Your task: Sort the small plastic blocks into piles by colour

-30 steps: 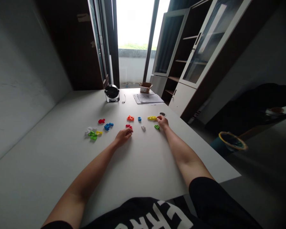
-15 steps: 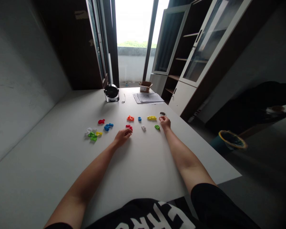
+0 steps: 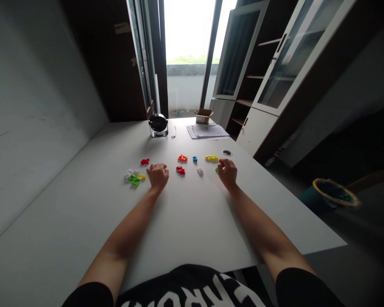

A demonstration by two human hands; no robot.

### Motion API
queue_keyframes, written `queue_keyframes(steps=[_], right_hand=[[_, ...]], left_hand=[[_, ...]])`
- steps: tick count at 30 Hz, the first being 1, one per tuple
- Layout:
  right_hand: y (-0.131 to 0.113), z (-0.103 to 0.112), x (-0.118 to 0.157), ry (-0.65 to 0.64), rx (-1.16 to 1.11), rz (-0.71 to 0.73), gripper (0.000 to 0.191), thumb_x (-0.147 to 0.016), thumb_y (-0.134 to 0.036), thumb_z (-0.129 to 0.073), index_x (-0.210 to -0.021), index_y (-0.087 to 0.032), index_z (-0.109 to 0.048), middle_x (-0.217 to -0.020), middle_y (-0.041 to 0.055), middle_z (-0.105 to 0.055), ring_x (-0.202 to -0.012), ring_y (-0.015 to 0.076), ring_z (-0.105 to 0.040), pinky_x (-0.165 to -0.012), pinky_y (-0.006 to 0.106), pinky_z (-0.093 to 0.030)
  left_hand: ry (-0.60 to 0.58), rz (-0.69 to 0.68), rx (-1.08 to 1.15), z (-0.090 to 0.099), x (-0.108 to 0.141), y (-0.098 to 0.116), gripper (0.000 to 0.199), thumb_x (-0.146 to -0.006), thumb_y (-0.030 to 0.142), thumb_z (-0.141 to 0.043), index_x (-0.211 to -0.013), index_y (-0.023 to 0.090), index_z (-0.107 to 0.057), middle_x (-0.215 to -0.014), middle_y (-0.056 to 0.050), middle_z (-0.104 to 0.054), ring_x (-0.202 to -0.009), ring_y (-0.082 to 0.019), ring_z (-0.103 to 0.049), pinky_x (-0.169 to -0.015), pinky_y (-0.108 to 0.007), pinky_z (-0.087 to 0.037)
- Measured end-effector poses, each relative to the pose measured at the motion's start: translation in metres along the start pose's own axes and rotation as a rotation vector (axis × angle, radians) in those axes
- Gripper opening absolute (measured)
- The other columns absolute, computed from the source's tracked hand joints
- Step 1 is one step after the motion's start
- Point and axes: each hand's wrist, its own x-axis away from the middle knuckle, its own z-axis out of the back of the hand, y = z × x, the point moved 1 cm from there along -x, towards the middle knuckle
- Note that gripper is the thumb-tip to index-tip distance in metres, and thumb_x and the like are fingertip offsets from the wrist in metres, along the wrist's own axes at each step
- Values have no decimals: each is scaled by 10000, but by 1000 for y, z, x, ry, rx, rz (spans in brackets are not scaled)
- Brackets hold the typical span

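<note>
Small plastic blocks [image 3: 182,158] lie scattered on the white table [image 3: 185,238], all ahead of the fingers. The left hand [image 3: 158,176] is curled, its fingers bent down towards the tabletop. A blue block [image 3: 150,168] shows just past those fingers, mostly hidden, so I cannot tell whether they touch it or hold it. The right hand [image 3: 228,174] is loosely bent too, with a green block [image 3: 216,170] half covered against its fingers; whether they grip it cannot be told.

Between the hands lie a red block [image 3: 180,170], a white block [image 3: 200,171], an orange block [image 3: 182,158] and a small blue block [image 3: 195,159]. A yellow block [image 3: 211,158] sits just ahead of the right fingers. Left of the left fingers are a second red block [image 3: 144,161] and a heap of white, green and yellow blocks [image 3: 133,178], too jumbled to count.

Well ahead of the fingers stand a small fan [image 3: 158,125], a cardboard box [image 3: 203,116] and a stack of papers [image 3: 206,131]. Nothing stands between the fingers and the nearest blocks.
</note>
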Motion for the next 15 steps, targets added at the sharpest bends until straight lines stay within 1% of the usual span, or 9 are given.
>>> queue_keyframes(steps=[1, 3, 5, 7, 10, 12, 13, 14, 15], right_hand=[[-15, 1, 3, -18, -25, 71, 176, -892, -244, -491, -935, -186, -652, -835, 66, -671, -798, 215, -596, -807, 334, -470], [-47, 0, 9, -73, -120, 169, 162, -922, -233, -495, -943, -190, -649, -831, 57, -669, -782, 200, -601, -776, 314, -472], [-77, -4, 18, -161, -227, 246, 151, -934, -220, -509, -955, -193, -656, -823, 49, -667, -759, 186, -607, -745, 295, -471], [-101, -11, 29, -236, -309, 276, 164, -940, -198, -505, -976, -194, -665, -818, 48, -667, -764, 181, -612, -749, 287, -469], [-125, -24, 47, -332, -372, 253, 172, -928, -175, -507, -949, -190, -677, -806, 48, -680, -735, 172, -606, -740, 278, -460], [-134, -35, 57, -426, -395, 227, 184, -912, -160, -506, -930, -191, -687, -787, 38, -687, -684, 155, -588, -703, 260, -445], [-138, -40, 62, -499, -406, 240, 180, -894, -156, -523, -919, -197, -696, -794, 33, -697, -680, 150, -591, -695, 250, -439], [-141, -45, 65, -559, -411, 239, 182, -882, -153, -533, -917, -201, -704, -803, 28, -706, -681, 146, -595, -694, 243, -436], [-144, -50, 68, -590, -406, 213, 184, -881, -156, -537, -914, -207, -711, -782, 17, -707, -662, 141, -591, -684, 237, -430]], left_hand=[[26, 49, -43, 1, -1, -4, 190, -904, 232, -551, -991, 203, -717, -1112, -149, -691, -1236, -356, -477, -1143, -587, -179], [19, 133, -83, -1, -1, -12, 170, -882, 227, -576, -986, 204, -709, -1178, -156, -667, -1315, -368, -388, -1143, -623, -125], [-15, 182, -93, -6, 0, -17, 154, -871, 216, -587, -971, 203, -703, -1204, -152, -657, -1343, -362, -345, -1132, -631, -128], [-32, 188, -89, -10, 0, -18, 152, -874, 220, -586, -971, 206, -701, -1205, -144, -658, -1334, -354, -355, -1126, -622, -151], [-36, 131, -47, -11, -1, -14, 168, -888, 233, -564, -975, 217, -708, -1162, -125, -667, -1244, -328, -449, -1116, -543, -251], [-29, 71, -10, -9, -3, -10, 193, -894, 223, -538, -979, 222, -711, -1138, -113, -665, -1171, -303, -500, -1077, -465, -334], [-21, 46, 3, -8, -3, -8, 207, -893, 211, -526, -983, 223, -711, -1141, -109, -660, -1149, -296, -513, -1054, -438, -362], [-11, 32, 7, -7, -4, -7, 219, -888, 195, -517, -985, 224, -710, -1151, -106, -654, -1137, -294, -520, -1035, -425, -379], [-2, 29, 3, -6, -4, -7, 230, -877, 177, -512, -988, 225, -708, -1164, -106, -648, -1134, -296, -522, -1021, -424, -389]])
